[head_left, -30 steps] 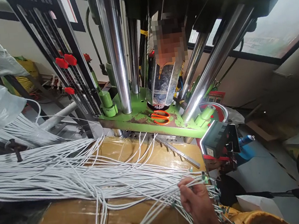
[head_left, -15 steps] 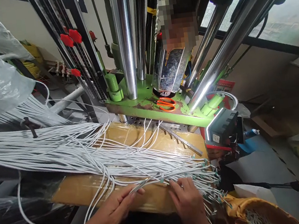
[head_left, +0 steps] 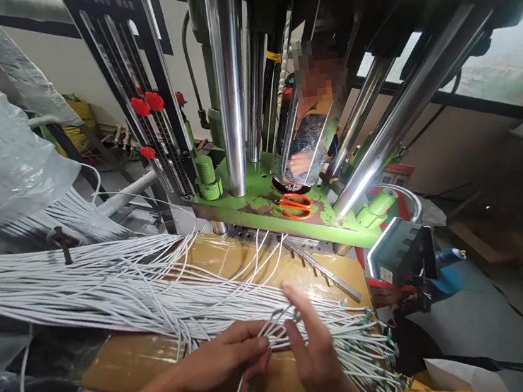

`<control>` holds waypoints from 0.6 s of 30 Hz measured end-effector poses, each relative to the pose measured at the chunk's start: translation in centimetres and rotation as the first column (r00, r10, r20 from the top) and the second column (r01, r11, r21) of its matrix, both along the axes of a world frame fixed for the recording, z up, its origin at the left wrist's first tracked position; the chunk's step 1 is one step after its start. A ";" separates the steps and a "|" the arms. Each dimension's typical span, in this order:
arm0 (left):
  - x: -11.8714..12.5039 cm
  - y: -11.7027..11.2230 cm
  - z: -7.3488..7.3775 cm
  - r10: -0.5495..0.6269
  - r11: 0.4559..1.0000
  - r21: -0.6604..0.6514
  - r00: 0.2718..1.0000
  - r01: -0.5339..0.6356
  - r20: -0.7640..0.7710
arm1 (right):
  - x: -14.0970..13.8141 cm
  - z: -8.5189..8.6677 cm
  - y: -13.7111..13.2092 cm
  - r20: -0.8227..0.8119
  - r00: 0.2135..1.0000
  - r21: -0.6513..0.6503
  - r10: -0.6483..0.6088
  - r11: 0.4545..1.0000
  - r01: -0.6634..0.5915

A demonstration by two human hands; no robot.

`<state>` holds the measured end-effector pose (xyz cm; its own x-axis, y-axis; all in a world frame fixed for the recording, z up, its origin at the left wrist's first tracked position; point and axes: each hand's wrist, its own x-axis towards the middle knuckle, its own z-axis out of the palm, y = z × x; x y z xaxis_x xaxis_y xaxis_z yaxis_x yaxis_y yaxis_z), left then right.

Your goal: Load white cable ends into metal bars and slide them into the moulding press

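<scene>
My left hand is closed round a few white cables, with thumb and fingers pinching them near their ends. The loose lengths hang down below the hand. My right hand is just to the right, fingers apart, with thumb and forefinger on either side of the small green-grey cable ends. Whether it touches them is hard to tell. Behind both hands, a thick bundle of white cables runs from the left across a board covered in brown tape. Many green-tipped ends fan out at the right.
Ahead stands a green press plate with steel columns; orange-handled scissors lie on it. A slotted metal bar rests on the board. A lit dark box is at right. Another person's hand shows beyond a clear cylinder.
My view has tilted up slightly. My left hand has moved right and raised the held cable ends. My right hand's fingers have lifted and spread beside those ends.
</scene>
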<state>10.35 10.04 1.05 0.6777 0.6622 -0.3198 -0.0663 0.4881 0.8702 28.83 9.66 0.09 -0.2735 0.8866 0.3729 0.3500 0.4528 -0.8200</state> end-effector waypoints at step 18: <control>2.4 2.2 -3.3 0.382 0.922 -0.028 0.918 -0.387 -0.111 | 12.9 -1.9 7.7 0.603 0.788 -0.215 -0.123 0.927 0.308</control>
